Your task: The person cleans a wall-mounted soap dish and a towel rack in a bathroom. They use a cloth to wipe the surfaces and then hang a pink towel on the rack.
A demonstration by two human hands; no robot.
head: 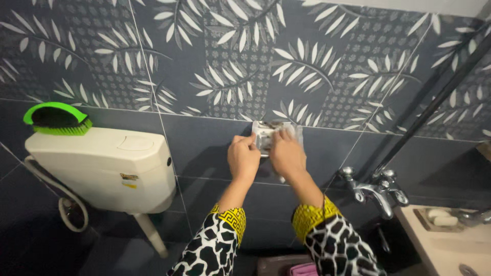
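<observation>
Both my hands are raised to a small shiny metal fixture mounted on the dark tiled wall. My left hand touches its left edge with bent fingers. My right hand lies over its right side and covers much of it. A thin clear plastic film seems to sit over the fixture; I cannot tell whether either hand grips it. Both sleeves are black-and-white patterned with yellow cuffs.
A white toilet cistern hangs on the wall at left, with a green-and-black scrub brush on top and a white hose beneath. A chrome tap juts out at right, above a beige basin ledge with a soap dish.
</observation>
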